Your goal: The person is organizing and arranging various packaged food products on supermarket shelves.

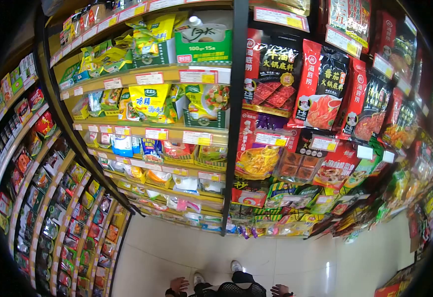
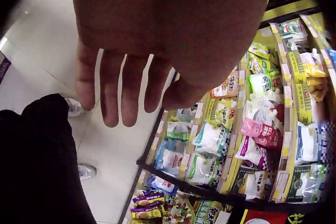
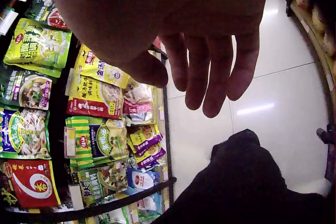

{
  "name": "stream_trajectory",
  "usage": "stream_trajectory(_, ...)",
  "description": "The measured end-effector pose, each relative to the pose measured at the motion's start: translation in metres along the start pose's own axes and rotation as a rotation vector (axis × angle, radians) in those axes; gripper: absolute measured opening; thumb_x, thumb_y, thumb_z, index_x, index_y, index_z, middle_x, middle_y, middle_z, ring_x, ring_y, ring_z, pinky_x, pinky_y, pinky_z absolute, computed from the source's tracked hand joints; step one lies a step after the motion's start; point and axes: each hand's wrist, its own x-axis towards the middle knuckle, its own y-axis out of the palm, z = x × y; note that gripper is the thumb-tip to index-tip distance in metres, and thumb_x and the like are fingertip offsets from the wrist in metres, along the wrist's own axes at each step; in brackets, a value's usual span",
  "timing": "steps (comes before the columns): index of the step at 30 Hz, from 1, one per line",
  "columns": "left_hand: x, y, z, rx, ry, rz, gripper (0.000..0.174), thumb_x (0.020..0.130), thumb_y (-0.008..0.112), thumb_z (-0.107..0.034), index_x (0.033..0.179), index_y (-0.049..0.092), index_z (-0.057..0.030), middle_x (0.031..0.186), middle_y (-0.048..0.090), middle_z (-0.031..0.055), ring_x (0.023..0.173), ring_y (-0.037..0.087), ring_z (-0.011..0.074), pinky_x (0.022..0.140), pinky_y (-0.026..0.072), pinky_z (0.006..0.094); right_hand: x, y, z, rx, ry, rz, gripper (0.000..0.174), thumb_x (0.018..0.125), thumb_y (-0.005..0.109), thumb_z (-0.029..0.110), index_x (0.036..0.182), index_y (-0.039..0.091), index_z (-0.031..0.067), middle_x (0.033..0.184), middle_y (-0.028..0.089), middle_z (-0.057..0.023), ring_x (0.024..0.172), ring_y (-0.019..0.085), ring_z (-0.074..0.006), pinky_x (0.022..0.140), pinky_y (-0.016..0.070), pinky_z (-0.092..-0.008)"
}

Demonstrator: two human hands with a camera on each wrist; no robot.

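Low in the head view, my left hand (image 1: 179, 284) hangs beside my body with its fingers spread and nothing in them. The left wrist view shows that hand (image 2: 142, 61) with fingers nearly straight, overlapping shelves of small seasoning bags (image 2: 210, 139). On the other side of my body, my right hand (image 1: 280, 289) is also bare. Its fingers (image 3: 212, 82) hang loosely in the right wrist view, over the tiled floor, with the thumb overlapping hanging sauce packets (image 3: 97, 92). Neither hand touches any goods.
Ahead stand shelves with yellow seasoning bags (image 1: 152, 103) and a green carton (image 1: 204, 44). To their right hang red and black hotpot base packs (image 1: 320, 86). A dark post (image 1: 231, 123) divides the two sections. Curved shelves (image 1: 43, 183) run along the left, above pale floor tiles (image 1: 177, 242).
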Motion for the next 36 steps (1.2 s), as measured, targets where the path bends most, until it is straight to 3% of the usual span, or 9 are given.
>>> stream_trajectory(8,-0.015,-0.091,0.003,0.126,-0.098,-0.065,0.043,0.099,0.042,-0.033,0.130,0.046,-0.0032,0.123,0.057,0.0207,0.107,0.059,0.0373,0.087,0.0512,0.0512,-0.049,0.069,-0.039,0.049,0.075,-0.023,0.032,0.093,0.048,0.017,0.122,0.049,0.0014,0.114,0.062,-0.0174,0.097,0.065,-0.0338,0.072,0.0523,-0.0431)
stream_trajectory(10,-0.017,-0.113,0.006,-0.070,-0.128,-0.052,0.037,0.095,0.053,-0.023,0.123,0.052,0.0003,0.112,0.061,0.0232,0.097,0.063,0.0350,0.077,0.0534,0.0460,-0.058,0.077,-0.046,0.040,0.046,-0.030,0.033,0.093,0.049,0.016,0.122,0.048,0.0013,0.114,0.062,-0.0181,0.096,0.065,-0.0343,0.073,0.0522,-0.0441)
stream_trajectory(17,-0.026,-0.125,0.013,-0.131,-0.001,-0.095,0.032,0.092,0.058,-0.024,0.113,0.057,-0.0007,0.095,0.067,0.0198,0.080,0.067,0.0317,0.064,0.0542,0.0417,-0.085,0.086,-0.079,0.001,0.088,0.024,0.037,0.095,0.045,0.019,0.127,0.046,0.0014,0.117,0.061,-0.0176,0.100,0.063,-0.0347,0.077,0.0512,-0.0454)
stream_trajectory(19,-0.030,-0.114,0.012,-0.068,0.054,-0.154,0.022,0.090,0.060,-0.015,0.108,0.060,-0.0020,0.088,0.067,0.0172,0.074,0.067,0.0285,0.060,0.0539,0.0389,-0.093,0.089,-0.079,-0.166,0.084,0.004,0.035,0.095,0.046,0.019,0.124,0.048,0.0014,0.118,0.061,-0.0175,0.101,0.063,-0.0340,0.078,0.0514,-0.0455)
stream_trajectory(21,-0.024,-0.119,0.016,-0.194,0.038,-0.030,0.020,0.088,0.062,-0.010,0.106,0.061,-0.0021,0.085,0.067,0.0148,0.072,0.067,0.0255,0.058,0.0540,0.0355,-0.082,0.084,-0.087,-0.028,0.139,0.046,0.029,0.092,0.051,0.017,0.116,0.052,0.0021,0.114,0.062,-0.0165,0.100,0.064,-0.0327,0.076,0.0517,-0.0455)
stream_trajectory(25,-0.020,-0.107,-0.002,-0.049,0.131,-0.023,0.020,0.089,0.061,-0.013,0.106,0.062,-0.0033,0.084,0.066,0.0118,0.071,0.066,0.0226,0.061,0.0545,0.0330,-0.078,0.107,-0.073,-0.148,-0.046,0.070,0.024,0.089,0.054,0.015,0.110,0.055,0.0028,0.103,0.066,-0.0154,0.086,0.068,-0.0299,0.068,0.0540,-0.0385)
stream_trajectory(28,-0.026,-0.101,-0.018,0.087,0.232,0.069,0.019,0.089,0.061,-0.016,0.104,0.063,-0.0034,0.084,0.066,0.0087,0.072,0.065,0.0186,0.063,0.0545,0.0307,-0.062,0.129,-0.066,-0.226,-0.130,0.125,0.026,0.093,0.052,0.018,0.113,0.055,0.0014,0.105,0.066,-0.0167,0.092,0.066,-0.0293,0.074,0.0534,-0.0406)
stream_trajectory(32,-0.039,-0.067,-0.093,0.100,0.430,0.232,0.020,0.088,0.063,-0.016,0.104,0.065,-0.0047,0.089,0.066,0.0043,0.079,0.063,0.0128,0.065,0.0519,0.0274,-0.066,0.191,-0.006,-0.334,-0.338,0.259,0.027,0.092,0.057,0.022,0.109,0.057,0.0018,0.100,0.067,-0.0141,0.087,0.067,-0.0251,0.069,0.0550,-0.0342)
stream_trajectory(36,-0.047,-0.020,-0.191,0.274,0.545,0.141,0.025,0.088,0.064,-0.018,0.108,0.065,-0.0043,0.089,0.065,0.0018,0.079,0.061,0.0108,0.067,0.0494,0.0253,-0.076,0.268,0.074,-0.396,-0.613,0.373,0.025,0.090,0.058,0.019,0.107,0.058,0.0004,0.093,0.067,-0.0105,0.082,0.067,-0.0196,0.066,0.0540,-0.0313)
